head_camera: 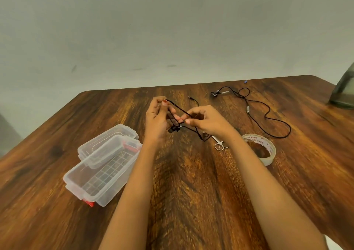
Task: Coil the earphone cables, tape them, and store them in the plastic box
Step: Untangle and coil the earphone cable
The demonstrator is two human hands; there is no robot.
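My left hand (157, 118) is raised over the wooden table (191, 182) with loops of a black earphone cable (177, 107) wound round its fingers. Its earbuds hang below the palm. My right hand (206, 121) pinches the same cable just to the right, and the strand runs taut between the two hands. The cable's tail trails down to the table, and its plug lies further back. A second black earphone (268, 113) lies uncoiled at the back right. The clear plastic box (99, 173) stands open at the left, its lid (107, 140) leaning across its far end.
A roll of clear tape (260, 148) lies right of my right wrist. Small metal scissors (219, 144) lie between the tape and my right hand. A dark greenish object (343, 90) stands at the far right edge. A tiny blue piece (245, 81) sits near the back edge.
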